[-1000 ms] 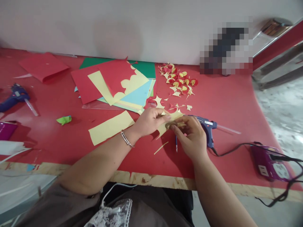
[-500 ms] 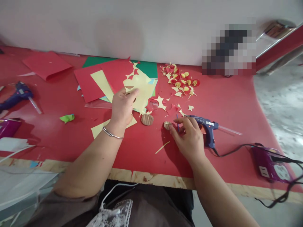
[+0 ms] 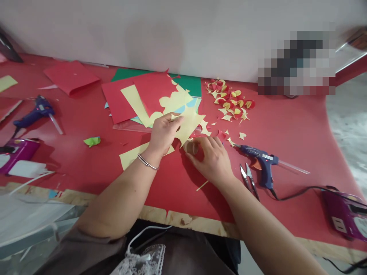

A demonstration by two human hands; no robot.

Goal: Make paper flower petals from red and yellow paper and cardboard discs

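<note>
My left hand pinches a sheet of yellow paper between thumb and fingers. The sheet's edges are jagged and scalloped from cut-outs. Close to its lower corner, my right hand has thumb and fingers closed around a round wooden disc at the tabletop. Whether a second, smaller disc is under the fingers, I cannot tell. Below the right hand lies a thin yellow strip. Another piece of yellow paper lies flat, partly covered by my left wrist.
Right of my hands lie scissors and a blue glue gun, its cord near a purple power box. Red and yellow cut pieces are heaped behind. Red sheets are stacked at the back; another glue gun lies left.
My right hand has moved left from the small disc to the larger one, uncovering the scissors. My left hand has brought the yellow sheet lower, towards the right hand. The view has shifted slightly.
</note>
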